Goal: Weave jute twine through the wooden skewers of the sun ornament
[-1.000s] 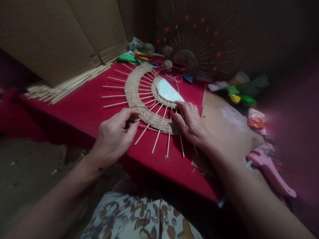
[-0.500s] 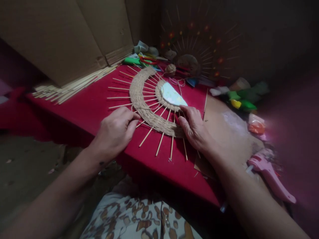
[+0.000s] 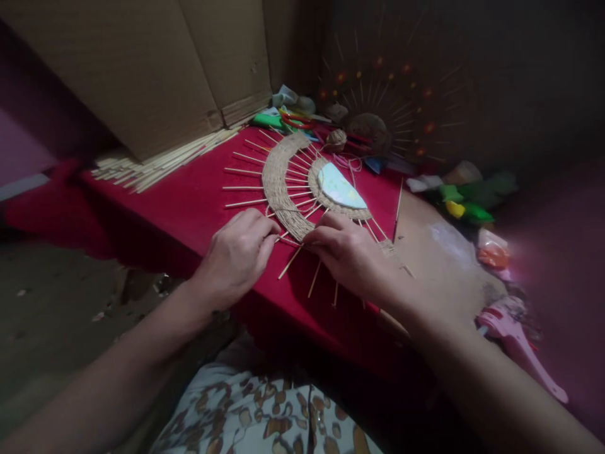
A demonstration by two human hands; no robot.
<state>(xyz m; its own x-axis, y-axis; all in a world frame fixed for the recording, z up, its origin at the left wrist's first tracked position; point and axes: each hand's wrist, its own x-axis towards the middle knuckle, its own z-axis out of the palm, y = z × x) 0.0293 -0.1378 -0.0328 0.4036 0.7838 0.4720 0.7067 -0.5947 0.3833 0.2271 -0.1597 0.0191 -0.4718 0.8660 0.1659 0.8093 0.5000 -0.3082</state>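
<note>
A half-round weaving of brown twine (image 3: pixel 278 180) on thin wooden sticks lies on the red cloth, its sticks fanning out like rays. At its inner middle is a smaller woven piece with a pale blue patterned patch (image 3: pixel 341 186). My left hand (image 3: pixel 243 252) is closed in a pinch at the band's outer edge, among the stick ends, on a strand of twine. Pressed over the band's near part, my right hand (image 3: pixel 354 252) has its thumb and fingers together at the same strand; its fingertips partly hide what they grip.
Loose sticks (image 3: pixel 161 165) lie at the back left by a cardboard sheet (image 3: pixel 155 69). A twine ball (image 3: pixel 336 140) and red-handled scissors (image 3: pixel 297 120) are at the back. To the right are brown board (image 3: pixel 425 271) and a pink glue gun (image 3: pixel 515 343). A finished sunburst (image 3: pixel 373 126) leans behind.
My right hand has moved left along the woven band, toward my left hand, and closed its fingers at the outer edge. The left hand keeps its pinch. The whole view has shifted slightly.
</note>
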